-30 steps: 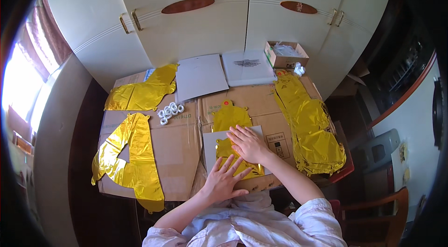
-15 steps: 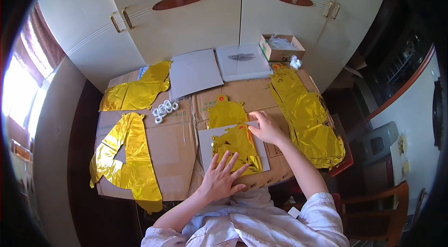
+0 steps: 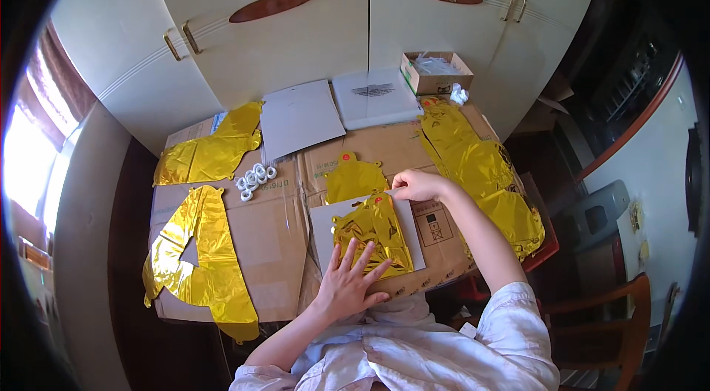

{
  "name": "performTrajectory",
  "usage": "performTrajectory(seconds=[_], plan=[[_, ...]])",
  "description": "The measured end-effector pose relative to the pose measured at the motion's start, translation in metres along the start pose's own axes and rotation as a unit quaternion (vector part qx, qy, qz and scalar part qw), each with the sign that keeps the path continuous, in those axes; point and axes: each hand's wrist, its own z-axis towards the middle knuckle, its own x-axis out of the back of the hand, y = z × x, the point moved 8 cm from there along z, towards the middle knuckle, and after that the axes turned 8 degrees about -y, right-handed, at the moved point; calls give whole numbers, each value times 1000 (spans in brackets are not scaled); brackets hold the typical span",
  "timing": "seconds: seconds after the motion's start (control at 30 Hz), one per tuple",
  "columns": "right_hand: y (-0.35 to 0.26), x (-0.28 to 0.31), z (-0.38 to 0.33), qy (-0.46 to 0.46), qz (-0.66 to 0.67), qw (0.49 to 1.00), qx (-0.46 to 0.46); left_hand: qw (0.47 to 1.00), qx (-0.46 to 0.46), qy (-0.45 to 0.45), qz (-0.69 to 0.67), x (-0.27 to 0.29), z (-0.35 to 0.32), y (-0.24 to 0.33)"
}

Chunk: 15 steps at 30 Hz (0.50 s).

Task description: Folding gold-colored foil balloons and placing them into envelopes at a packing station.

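Observation:
A folded gold foil balloon (image 3: 381, 225) lies on a pale grey card (image 3: 323, 228) near the table's front edge. My left hand (image 3: 353, 280) rests flat on the foil's lower part, fingers spread. At the card's top right edge, my right hand (image 3: 421, 186) is closed, with its fingertips bent down against the edge; whatever they pinch is hidden. Just beyond the card lies another gold foil piece (image 3: 355, 178), its near end meeting the card's top edge.
Flat gold foil balloons lie at the near left (image 3: 211, 243), far left (image 3: 211, 147) and right (image 3: 481, 177). White tape rolls (image 3: 255, 180) cluster left of centre. Behind them are grey cards (image 3: 302, 121), a clear-wrapped pack (image 3: 373, 103) and an open box (image 3: 436, 79). Cardboard (image 3: 277, 258) covers the table.
My right hand has turned and moved slightly up and left along the card's top edge. The foil's upper part now lies flatter. My left hand stays in place; the view has shifted slightly.

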Motion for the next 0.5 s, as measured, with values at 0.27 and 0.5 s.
performTrajectory(seconds=[0.27, 0.5], plan=[[-8, 29, -3, 131, 9, 990, 59, 1000, -2, 0, 14, 2, 0, 2], [45, 139, -36, 406, 148, 901, 33, 1000, -4, 1, -3, 0, 0, 2]])
